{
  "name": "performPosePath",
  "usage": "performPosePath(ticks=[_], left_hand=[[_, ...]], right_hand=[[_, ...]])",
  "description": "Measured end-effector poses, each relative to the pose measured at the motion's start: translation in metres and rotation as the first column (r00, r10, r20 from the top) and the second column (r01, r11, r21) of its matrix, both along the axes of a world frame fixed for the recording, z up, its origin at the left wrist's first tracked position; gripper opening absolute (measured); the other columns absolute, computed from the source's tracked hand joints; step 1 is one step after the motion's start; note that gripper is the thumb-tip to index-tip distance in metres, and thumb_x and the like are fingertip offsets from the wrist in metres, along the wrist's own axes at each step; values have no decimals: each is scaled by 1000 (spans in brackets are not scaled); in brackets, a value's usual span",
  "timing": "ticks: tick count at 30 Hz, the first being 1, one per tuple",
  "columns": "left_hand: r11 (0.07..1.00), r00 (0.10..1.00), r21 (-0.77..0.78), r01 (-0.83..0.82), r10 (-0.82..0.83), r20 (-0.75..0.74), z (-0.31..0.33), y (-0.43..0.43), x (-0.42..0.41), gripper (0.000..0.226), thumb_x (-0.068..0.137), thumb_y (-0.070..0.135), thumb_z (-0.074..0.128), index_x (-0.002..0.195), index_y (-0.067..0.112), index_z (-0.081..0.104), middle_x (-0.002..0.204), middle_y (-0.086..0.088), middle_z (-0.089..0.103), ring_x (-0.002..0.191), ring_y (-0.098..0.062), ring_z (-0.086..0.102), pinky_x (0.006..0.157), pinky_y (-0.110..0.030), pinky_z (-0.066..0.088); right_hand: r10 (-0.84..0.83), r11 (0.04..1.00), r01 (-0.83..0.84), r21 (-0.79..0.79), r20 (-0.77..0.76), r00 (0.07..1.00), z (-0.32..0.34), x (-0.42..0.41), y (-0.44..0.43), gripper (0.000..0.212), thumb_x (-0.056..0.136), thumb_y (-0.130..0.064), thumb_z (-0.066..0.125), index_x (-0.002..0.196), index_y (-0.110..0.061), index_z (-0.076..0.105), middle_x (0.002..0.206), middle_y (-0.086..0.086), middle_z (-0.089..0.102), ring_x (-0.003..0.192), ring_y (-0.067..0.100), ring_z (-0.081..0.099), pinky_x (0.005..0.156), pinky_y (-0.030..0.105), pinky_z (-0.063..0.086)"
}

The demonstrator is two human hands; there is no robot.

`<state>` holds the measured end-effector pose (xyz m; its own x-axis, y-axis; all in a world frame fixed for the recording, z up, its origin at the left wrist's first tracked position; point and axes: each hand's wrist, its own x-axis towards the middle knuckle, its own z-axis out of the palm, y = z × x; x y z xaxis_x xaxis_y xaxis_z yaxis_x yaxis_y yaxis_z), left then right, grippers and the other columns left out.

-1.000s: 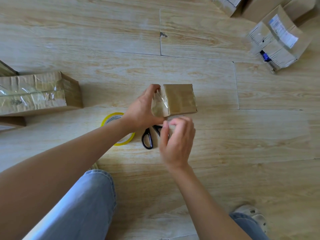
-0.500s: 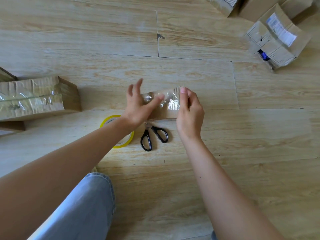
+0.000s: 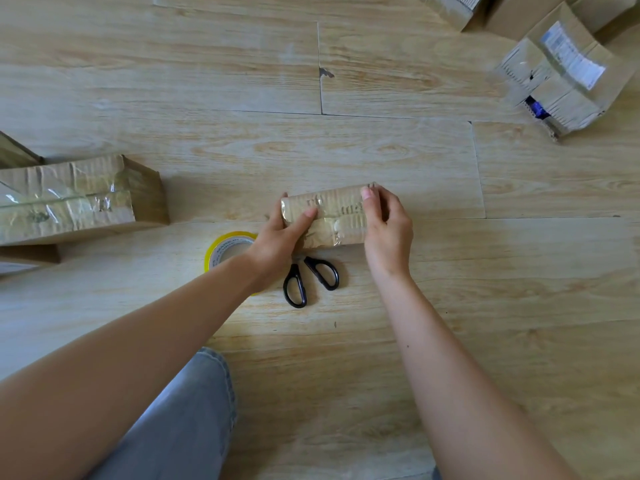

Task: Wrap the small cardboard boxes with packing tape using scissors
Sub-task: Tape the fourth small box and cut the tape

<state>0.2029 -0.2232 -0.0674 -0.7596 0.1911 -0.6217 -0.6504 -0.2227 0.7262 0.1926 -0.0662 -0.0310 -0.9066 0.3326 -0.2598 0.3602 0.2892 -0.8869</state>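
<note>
Left hand [image 3: 280,238], right hand [image 3: 388,230] grip box [image 3: 334,216] ends; fingers seemingly curled.

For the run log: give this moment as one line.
left hand: grips box left end | right hand: grips right end | scissors, tape roll: on floor, near side of box

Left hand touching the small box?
Touching. The head view shows the left hand gripping the small box at its left end, thumb laid across the taped top face.

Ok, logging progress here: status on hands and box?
Left hand, right hand grip small box, upper face taped. Scissors, tape roll on floor; nothing blocking.
</note>
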Motion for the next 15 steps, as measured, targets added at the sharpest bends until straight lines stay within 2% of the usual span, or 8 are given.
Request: performPosePath(ticks=[2, 5, 8, 10, 11, 13, 15], left_hand=[[1000, 1000, 8, 28, -28, 1, -2, 0, 1, 79, 71, 45, 79, 135, 21, 40, 122, -4, 65, 112, -18, 63, 97, -34, 48], [1000, 1000, 2, -2, 2, 24, -5, 5, -1, 79, 75, 46, 74, 140, 22, 36, 128, -4, 62, 117, -20, 59, 106, -42, 42], [998, 996, -45, -33, 36, 82, -7, 11, -4, 79, 86, 59, 53, 151, 32, 18, 150, 1, 39, 137, -18, 38, 115, -47, 28], [996, 997, -88, -19, 26, 72, -4, 12, -6, 73, 91, 61, 42, 152, 34, 11, 155, 2, 30, 141, -17, 30, 117, -47, 23], [995, 998, -100, -17, 23, 62, -3, 10, -8, 70, 93, 61, 37, 153, 33, 13, 156, 2, 29, 142, -17, 28, 117, -47, 22], [995, 998, -98, -35, 40, 43, 4, 6, -13, 63, 96, 60, 31, 152, 35, 17, 155, 3, 29, 141, -17, 28, 117, -47, 22], [994, 998, -95, -62, 65, 26, 14, 3, -18, 55, 98, 57, 29, 149, 39, 24, 153, 4, 34, 138, -14, 35, 116, -42, 26]], right_hand=[[73, 996, -74, 51, 37, 997, -1, -2, -2, 46, 87, -40, 69, 125, -17, 58, 98, -16, 64, 85, -14, 59, 70, 4, 44], [75, 993, -82, 80, 85, 994, -3, -3, -3, 65, 78, -44, 78, 132, -19, 52, 112, -12, 63, 98, 1, 60, 71, 1, 43], [43, 995, -54, 80, 134, 990, -5, 1, -1, 66, 83, -53, 69, 136, -22, 47, 105, -25, 53, 95, -6, 53, 62, 0, 36], [30, 998, -38, 59, 134, 991, -8, 4, 3, 56, 90, -53, 59, 135, -21, 48, 99, -28, 51, 94, -10, 53, 61, -1, 35], [31, 999, -34, 27, 130, 991, -8, 5, 4, 52, 94, -51, 54, 135, -20, 50, 102, -27, 54, 97, -8, 55, 64, -3, 36], [8, 997, 1, -76, 122, 993, -5, 4, 6, 49, 100, -45, 43, 141, -18, 46, 124, -18, 56, 115, -2, 51, 78, -6, 32], [-35, 985, 55, -161, 125, 992, 5, 0, 9, 52, 104, -43, 33, 147, -15, 39, 148, -7, 44, 133, 3, 38, 96, 4, 26]])
